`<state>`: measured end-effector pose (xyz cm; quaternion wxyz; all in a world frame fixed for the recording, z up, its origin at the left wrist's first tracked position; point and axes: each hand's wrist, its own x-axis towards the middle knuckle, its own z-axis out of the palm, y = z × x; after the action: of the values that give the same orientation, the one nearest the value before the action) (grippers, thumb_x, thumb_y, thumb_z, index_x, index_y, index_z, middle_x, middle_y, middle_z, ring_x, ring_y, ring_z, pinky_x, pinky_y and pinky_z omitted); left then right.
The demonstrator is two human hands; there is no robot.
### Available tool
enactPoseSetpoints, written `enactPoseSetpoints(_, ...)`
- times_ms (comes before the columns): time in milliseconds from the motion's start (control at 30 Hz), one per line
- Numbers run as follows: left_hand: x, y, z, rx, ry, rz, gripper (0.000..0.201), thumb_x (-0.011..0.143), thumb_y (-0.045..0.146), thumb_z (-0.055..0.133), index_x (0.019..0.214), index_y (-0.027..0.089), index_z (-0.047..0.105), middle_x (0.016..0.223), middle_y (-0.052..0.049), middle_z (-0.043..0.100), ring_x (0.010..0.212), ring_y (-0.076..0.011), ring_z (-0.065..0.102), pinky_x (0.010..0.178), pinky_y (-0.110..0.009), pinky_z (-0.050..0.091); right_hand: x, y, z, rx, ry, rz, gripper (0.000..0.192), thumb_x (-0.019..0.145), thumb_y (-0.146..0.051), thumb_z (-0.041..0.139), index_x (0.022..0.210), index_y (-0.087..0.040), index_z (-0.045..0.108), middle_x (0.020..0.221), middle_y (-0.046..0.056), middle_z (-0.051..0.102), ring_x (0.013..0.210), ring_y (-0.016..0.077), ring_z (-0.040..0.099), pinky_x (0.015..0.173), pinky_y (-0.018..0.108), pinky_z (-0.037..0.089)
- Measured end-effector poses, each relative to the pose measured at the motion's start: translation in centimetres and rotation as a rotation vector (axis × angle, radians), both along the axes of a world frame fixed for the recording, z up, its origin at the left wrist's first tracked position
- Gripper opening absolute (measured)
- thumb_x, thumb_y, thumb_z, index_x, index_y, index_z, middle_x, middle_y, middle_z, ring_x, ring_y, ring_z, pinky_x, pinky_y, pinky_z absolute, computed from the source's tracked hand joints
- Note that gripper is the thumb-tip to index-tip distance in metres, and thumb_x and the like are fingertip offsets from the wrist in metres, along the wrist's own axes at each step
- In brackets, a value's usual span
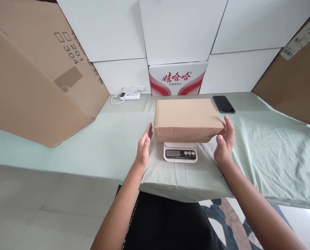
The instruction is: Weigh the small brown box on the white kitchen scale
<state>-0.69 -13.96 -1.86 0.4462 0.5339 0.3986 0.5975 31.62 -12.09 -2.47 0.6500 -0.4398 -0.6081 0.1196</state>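
A flat brown cardboard box (186,118) rests on a small white kitchen scale (180,152) in the middle of the table. My left hand (144,146) is held flat and upright just left of the box's near corner, fingers extended, a small gap from it. My right hand (225,140) is at the box's right near corner, fingers apart, touching or almost touching its side. Neither hand grips anything. The scale's display and buttons show below the box's front edge.
A pale green cloth (261,152) covers the table. A black phone (223,104) lies behind the box on the right. A white power strip (130,96) sits at back left. Large cardboard sheets (35,80) lean on both sides; a red-and-white carton (178,79) stands against the white wall.
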Motion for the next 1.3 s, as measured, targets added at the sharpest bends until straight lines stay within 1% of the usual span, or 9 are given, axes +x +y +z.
enactPoseSetpoints(200, 0.0, -0.1, -0.1, 0.001, 0.003, -0.053, 0.085, 0.106, 0.080, 0.051, 0.172, 0.028, 0.053, 0.186, -0.008, 0.045, 0.176, -0.0365, 0.039, 0.146, -0.054, 0.033, -0.6, -0.5, 1.2, -0.033, -0.017, -0.015, 0.081, 0.099, -0.077, 0.060, 0.165, -0.031, 0.057, 0.152, 0.016, 0.073, 0.143, 0.0415, 0.068, 0.118, 0.066, 0.058)
enactPoseSetpoints(300, 0.1, -0.2, 0.0, 0.019, 0.006, -0.089, 0.082, 0.107, 0.078, 0.050, 0.172, 0.028, 0.054, 0.186, -0.009, 0.045, 0.176, -0.0371, 0.038, 0.146, -0.055, 0.033, -0.6, -0.6, 1.3, -0.037, -0.015, -0.019, 0.080, 0.099, -0.076, 0.062, 0.166, -0.031, 0.057, 0.162, 0.015, 0.067, 0.151, 0.0426, 0.062, 0.127, 0.069, 0.050)
enactPoseSetpoints(533, 0.3, -0.3, 0.3, 0.030, 0.041, -0.115, 0.082, 0.107, 0.079, 0.050, 0.172, 0.028, 0.054, 0.185, -0.010, 0.047, 0.176, -0.0383, 0.039, 0.145, -0.055, 0.035, -0.4, -0.3, 0.5, -0.100, -0.017, 0.035, 0.083, 0.100, -0.074, 0.062, 0.171, -0.034, 0.047, 0.176, 0.011, 0.054, 0.165, 0.0429, 0.050, 0.138, 0.074, 0.037)
enactPoseSetpoints(667, 0.4, -0.3, 0.3, 0.036, 0.063, -0.102, 0.084, 0.106, 0.080, 0.051, 0.170, 0.026, 0.056, 0.181, -0.012, 0.052, 0.175, -0.0389, 0.039, 0.145, -0.056, 0.033, -0.7, -0.5, 0.5, -0.114, -0.012, 0.062, 0.085, 0.100, -0.072, 0.063, 0.173, -0.034, 0.043, 0.177, 0.012, 0.052, 0.166, 0.0426, 0.049, 0.139, 0.074, 0.036)
enactPoseSetpoints(833, 0.4, 0.2, 2.6, 0.073, 0.042, -0.114, 0.084, 0.104, 0.080, 0.055, 0.166, 0.024, 0.060, 0.178, -0.014, 0.057, 0.172, -0.0392, 0.045, 0.142, -0.055, 0.038, -0.9, -0.5, 2.4, -0.057, -0.005, 0.053, 0.082, 0.100, -0.069, 0.064, 0.173, -0.037, 0.044, 0.177, 0.010, 0.052, 0.164, 0.0437, 0.051, 0.138, 0.075, 0.039)
enactPoseSetpoints(967, 0.2, 3.5, 5.7, 0.111, 0.048, -0.106, 0.083, 0.100, 0.084, 0.059, 0.158, 0.024, 0.067, 0.173, -0.013, 0.063, 0.170, -0.0395, 0.049, 0.140, -0.053, 0.041, -0.9, 2.2, 5.4, 0.016, -0.016, 0.055, 0.081, 0.101, -0.070, 0.061, 0.174, -0.040, 0.042, 0.175, 0.009, 0.054, 0.166, 0.0440, 0.048, 0.139, 0.075, 0.039)
enactPoseSetpoints(1033, 0.4, 6.3, 6.2, 0.102, 0.057, -0.090, 0.080, 0.100, 0.083, 0.061, 0.152, 0.024, 0.070, 0.169, -0.013, 0.066, 0.170, -0.0394, 0.048, 0.140, -0.053, 0.040, -1.0, 5.0, 6.1, 0.034, -0.036, 0.055, 0.083, 0.100, -0.072, 0.061, 0.174, -0.042, 0.040, 0.176, 0.009, 0.053, 0.168, 0.0440, 0.045, 0.140, 0.074, 0.038)
enactPoseSetpoints(1167, 1.6, 11.8, 4.2, 0.072, -0.011, -0.050, 0.078, 0.098, 0.083, 0.060, 0.148, 0.024, 0.069, 0.165, -0.014, 0.069, 0.167, -0.0384, 0.052, 0.138, -0.054, 0.043, -1.4, 10.9, 4.5, 0.047, -0.059, 0.062, 0.093, 0.095, -0.079, 0.060, 0.174, -0.036, 0.037, 0.180, 0.011, 0.045, 0.173, 0.0451, 0.036, 0.141, 0.077, 0.032)
enactPoseSetpoints(1300, 2.4, 14.0, 1.1, 0.015, -0.013, -0.007, 0.072, 0.099, 0.081, 0.060, 0.146, 0.026, 0.068, 0.168, -0.012, 0.067, 0.167, -0.0349, 0.053, 0.139, -0.052, 0.041, -1.9, 13.7, 0.8, 0.028, 0.000, 0.051, 0.098, 0.092, -0.081, 0.060, 0.173, -0.029, 0.037, 0.182, 0.014, 0.041, 0.175, 0.0437, 0.032, 0.145, 0.074, 0.025)
